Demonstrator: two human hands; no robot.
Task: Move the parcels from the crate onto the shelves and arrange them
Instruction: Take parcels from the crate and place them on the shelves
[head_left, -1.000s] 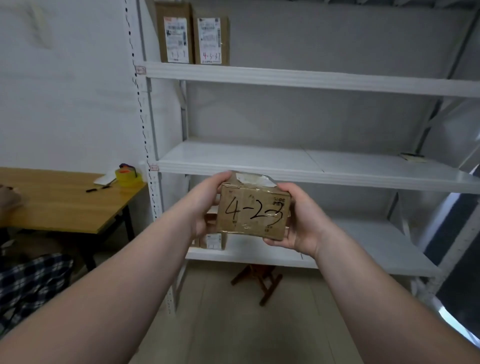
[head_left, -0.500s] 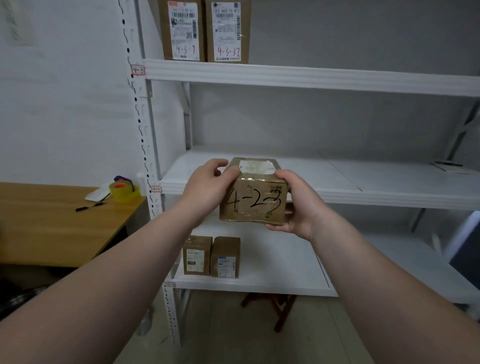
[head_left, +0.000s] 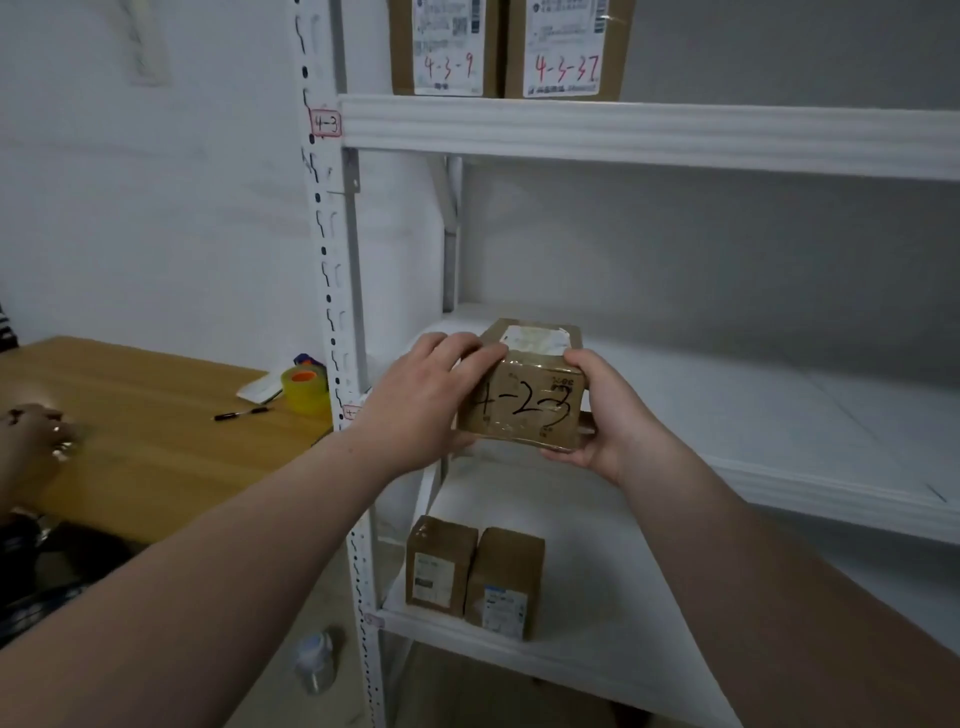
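Note:
A small brown parcel (head_left: 530, 400) marked "4-23" in black is held in both hands at the front left corner of the middle shelf (head_left: 779, 415). My left hand (head_left: 421, 405) grips its left side and top edge. My right hand (head_left: 608, 415) holds its right side and underside. Whether the parcel rests on the shelf I cannot tell. Two parcels labelled "4-3-9" (head_left: 447, 47) and "4-3-37" (head_left: 569, 47) stand on the top shelf (head_left: 649, 135). Two small parcels (head_left: 475, 574) stand side by side on the lower shelf (head_left: 597, 597). No crate is in view.
The white shelf upright (head_left: 332, 291) stands left of the parcel. A wooden table (head_left: 140, 426) at the left bears a yellow tape roll (head_left: 305, 387), a pen (head_left: 241, 413) and another person's hand (head_left: 36, 431). A bottle (head_left: 316, 660) lies on the floor.
The parcel and both hands moved forward and up to the middle shelf's front left corner. The view came closer to the shelves and shifted right.

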